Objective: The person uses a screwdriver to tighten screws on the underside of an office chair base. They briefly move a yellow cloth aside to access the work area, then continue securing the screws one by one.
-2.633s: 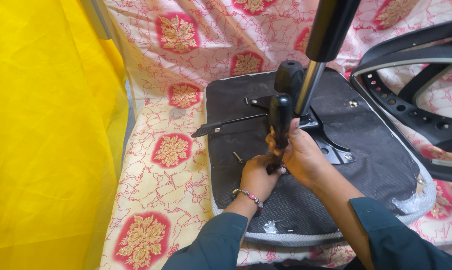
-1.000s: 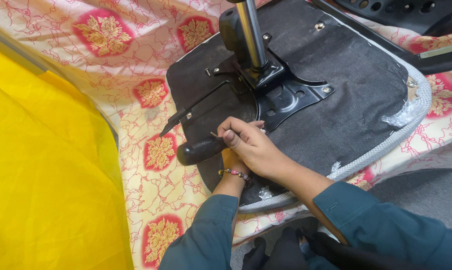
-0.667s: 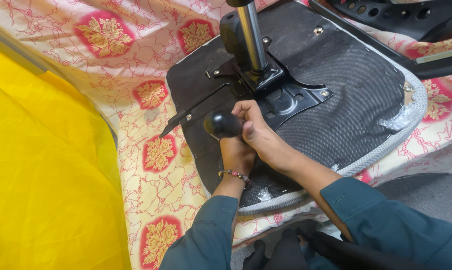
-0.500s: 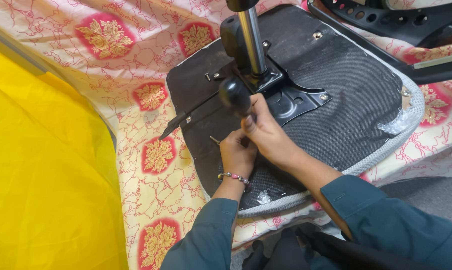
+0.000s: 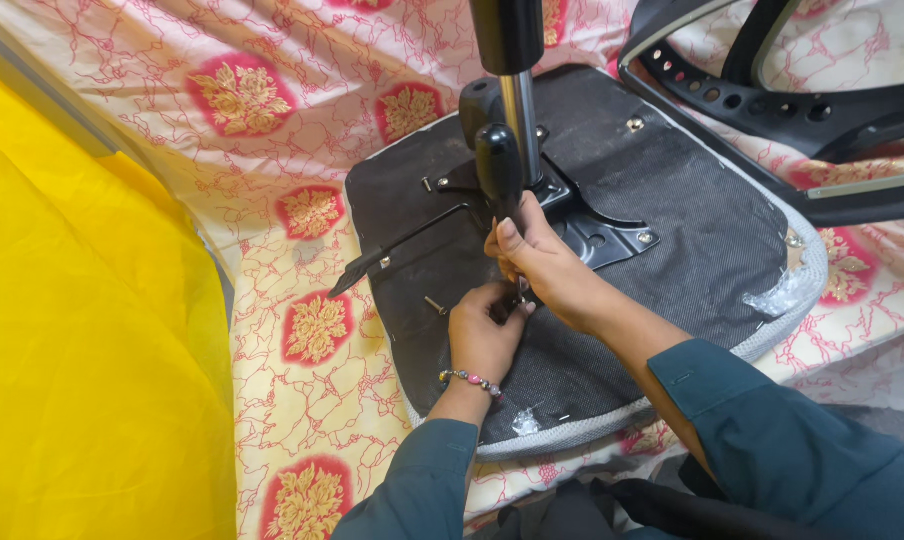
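Note:
An upturned chair seat (image 5: 672,220) with black fabric on its underside lies on a patterned sheet. A metal mounting plate (image 5: 597,235) and a gas cylinder (image 5: 517,60) rise from its middle. My right hand (image 5: 547,265) grips a black-handled screwdriver (image 5: 499,165), which stands upright in front of the cylinder. My left hand (image 5: 487,335) pinches the screwdriver's lower shaft just above the seat. The tip itself is hidden between my fingers. A loose screw (image 5: 434,305) lies on the seat just left of my left hand.
A black lever (image 5: 397,250) sticks out to the left from the mechanism. A black chair-back frame (image 5: 772,90) lies at the upper right. Yellow cloth (image 5: 72,350) covers the left side. Torn clear plastic (image 5: 772,295) clings to the seat's right rim.
The screwdriver went from lying low and tilted at the seat's left to standing upright by the cylinder. Both hands moved toward the mounting plate with it.

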